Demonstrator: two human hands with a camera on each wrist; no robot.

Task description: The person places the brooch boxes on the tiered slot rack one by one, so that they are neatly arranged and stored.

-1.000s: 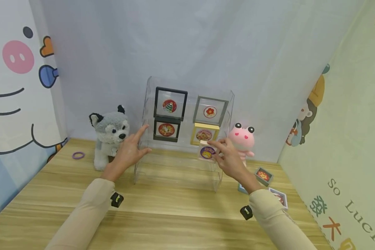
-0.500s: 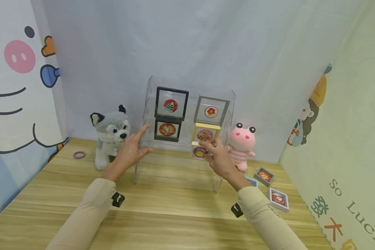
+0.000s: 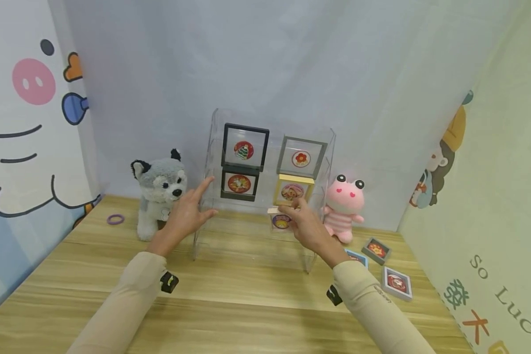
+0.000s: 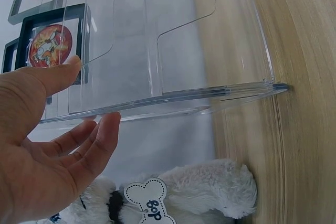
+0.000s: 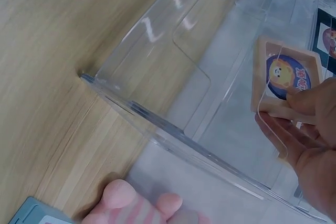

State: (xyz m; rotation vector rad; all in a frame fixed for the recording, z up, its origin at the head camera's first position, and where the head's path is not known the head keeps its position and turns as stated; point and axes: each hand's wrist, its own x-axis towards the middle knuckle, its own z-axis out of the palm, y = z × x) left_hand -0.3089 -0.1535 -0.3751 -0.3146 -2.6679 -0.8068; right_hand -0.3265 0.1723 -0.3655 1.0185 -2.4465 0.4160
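My right hand pinches a small pale wooden picture frame at its right side. In the right wrist view, the frame holds a purple disc with a lion face, thumb in front and fingers behind. It is at the lower right of a clear acrylic tiered display stand, just under a yellow frame. Whether it rests on a tier, I cannot tell. My left hand holds the stand's left side, its thumb inside and fingers outside the side panel.
Two black frames and a grey frame stand on the rack. A husky plush flanks it left, a pink plush right. Grey, white and blue frames lie right; a purple ring lies left.
My right hand has carried the wooden frame leftward, and then slightly down, below the yellow frame. The left hand stays at the stand's side.
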